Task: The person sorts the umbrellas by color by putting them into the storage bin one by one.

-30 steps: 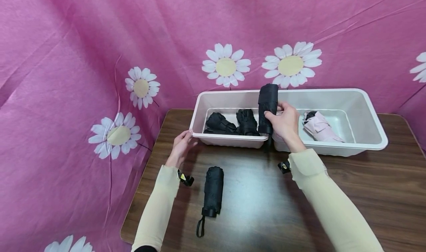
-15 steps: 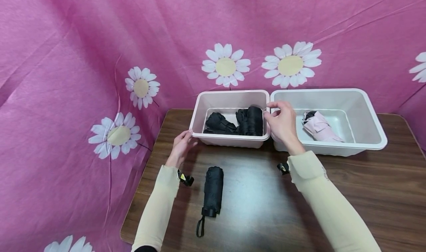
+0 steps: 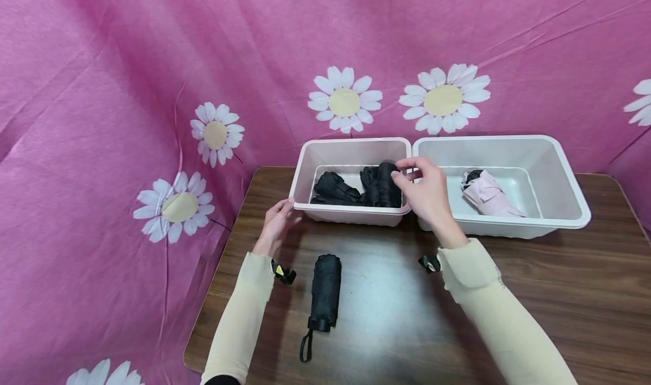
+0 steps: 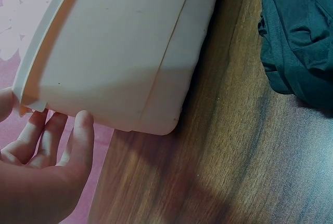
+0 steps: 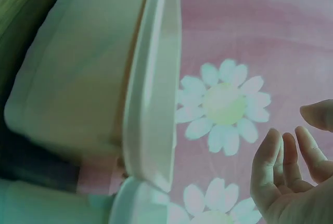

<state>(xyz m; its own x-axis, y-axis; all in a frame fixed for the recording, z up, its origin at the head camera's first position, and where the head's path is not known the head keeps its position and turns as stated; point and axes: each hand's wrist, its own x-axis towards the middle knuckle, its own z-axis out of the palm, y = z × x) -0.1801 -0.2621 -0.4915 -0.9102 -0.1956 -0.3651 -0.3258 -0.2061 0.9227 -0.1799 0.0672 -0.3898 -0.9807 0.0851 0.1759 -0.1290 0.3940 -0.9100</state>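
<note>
In the head view, my left hand holds the front left corner of the left plastic bin. The left wrist view has the thumb at the rim and the fingers beneath it. Black folded umbrellas lie in that bin: one on the left, others on the right. Over the bin's right rim hovers my right hand, fingers loosely bent and holding nothing, as the right wrist view confirms. A black folded umbrella with a wrist strap lies on the table in front.
A second, wider bin stands to the right, side by side with the first. Inside it rests a pale pink folded umbrella. Behind the wooden table hangs a pink curtain with daisies.
My right hand lowered a black umbrella into the left bin's right side and let it go, then shifted slightly left above it. The left hand stayed at the bin's corner.
</note>
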